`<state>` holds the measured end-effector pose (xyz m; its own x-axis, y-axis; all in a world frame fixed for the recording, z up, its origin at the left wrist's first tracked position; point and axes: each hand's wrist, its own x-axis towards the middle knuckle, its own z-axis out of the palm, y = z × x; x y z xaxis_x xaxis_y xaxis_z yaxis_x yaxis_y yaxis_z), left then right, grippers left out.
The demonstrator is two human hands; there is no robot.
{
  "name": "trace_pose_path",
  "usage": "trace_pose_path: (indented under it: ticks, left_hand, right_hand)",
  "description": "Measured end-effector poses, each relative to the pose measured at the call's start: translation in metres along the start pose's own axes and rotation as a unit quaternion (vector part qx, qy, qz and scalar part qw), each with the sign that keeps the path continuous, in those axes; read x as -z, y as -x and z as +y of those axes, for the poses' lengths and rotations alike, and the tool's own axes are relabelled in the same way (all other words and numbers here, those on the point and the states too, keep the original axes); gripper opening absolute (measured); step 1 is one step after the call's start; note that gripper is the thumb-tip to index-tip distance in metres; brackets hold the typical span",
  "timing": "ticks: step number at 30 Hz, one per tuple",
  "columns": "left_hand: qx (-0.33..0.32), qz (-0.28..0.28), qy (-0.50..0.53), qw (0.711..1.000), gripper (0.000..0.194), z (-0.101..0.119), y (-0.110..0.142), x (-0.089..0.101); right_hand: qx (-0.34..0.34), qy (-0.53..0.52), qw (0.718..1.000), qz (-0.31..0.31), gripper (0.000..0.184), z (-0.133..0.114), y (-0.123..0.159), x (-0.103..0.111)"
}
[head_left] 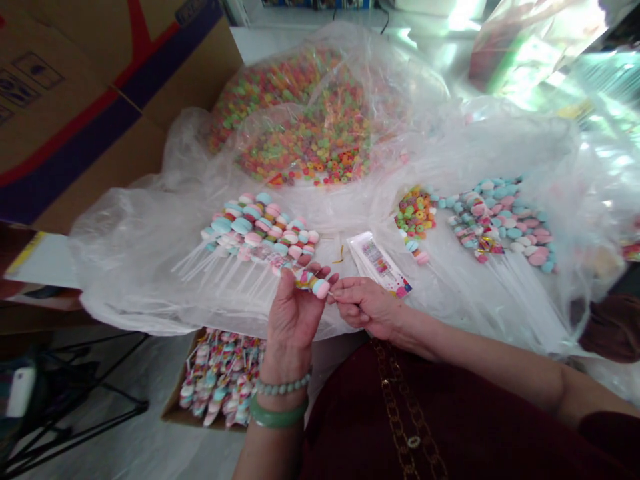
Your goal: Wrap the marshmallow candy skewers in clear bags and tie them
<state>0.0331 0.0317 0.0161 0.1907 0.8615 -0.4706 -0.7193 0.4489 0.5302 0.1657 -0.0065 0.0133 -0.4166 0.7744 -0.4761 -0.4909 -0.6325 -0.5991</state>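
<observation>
Gold chain [400,427] hangs down the front of your dark red top [475,427], nearest to you. Low on your left, under the edge of the bench, a shallow carton [175,419] is full of candy sticks in pink, blue and white. Your left hand [296,313] wears a beaded bracelet [284,387] and a green bangle [279,415]; it is turned palm up, its fingers narrow around the held candy stick [313,283]. The pink-and-blue end points toward your right hand [370,307] — there the fingers pinch the thin stick just below the candy.

Beyond your hands, clear plastic sheeting [135,247] spreads over the bench [250,41]. Left of centre you have a heap of candy sticks [260,230], its pale sticks pointing toward you. A printed white packet [377,263] lies just beyond your right hand, with a small gold tie [342,253] near its left side. Past the packet, toward the right, sits a small pile of ring candies [415,215], and beside it a second heap [515,223] of pink, blue and white pieces with its sticks angled toward you.

Farther off, a large clear bag [310,120] holds many orange, green and red rings — and a big cardboard box [115,100] with red and purple bands stands at upper left.
</observation>
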Motion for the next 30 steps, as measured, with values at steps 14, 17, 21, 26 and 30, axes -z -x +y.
trace_pose_path:
  ticks: [14, 17, 21, 26, 30]
  left_hand:
    - [-0.081, 0.068, -0.016, 0.994, 0.016, 0.006, -0.008, -0.004]
    - [-0.024, 0.050, -0.046, 0.997, 0.019, -0.002, -0.004, -0.007]
    - [0.042, 0.050, -0.051, 0.997, 0.020, -0.004, 0.003, -0.004]
    - [0.081, 0.061, -0.035, 0.994, 0.020, -0.017, 0.016, -0.007]
    - [0.109, 0.068, -0.004, 0.992, 0.019, -0.033, 0.023, -0.009]
  right_hand:
    - [0.114, 0.401, 0.898, 0.137, 0.018, 0.000, 0.002, -0.002]
    - [0.130, 0.452, 0.876, 0.110, 0.020, 0.000, 0.009, -0.004]
    - [0.238, 0.630, 0.733, 0.094, 0.026, -0.003, 0.022, -0.001]
    - [0.369, 0.744, 0.543, 0.124, 0.030, -0.013, 0.027, 0.007]
    - [0.427, 0.776, 0.461, 0.050, 0.024, -0.013, 0.023, 0.015]
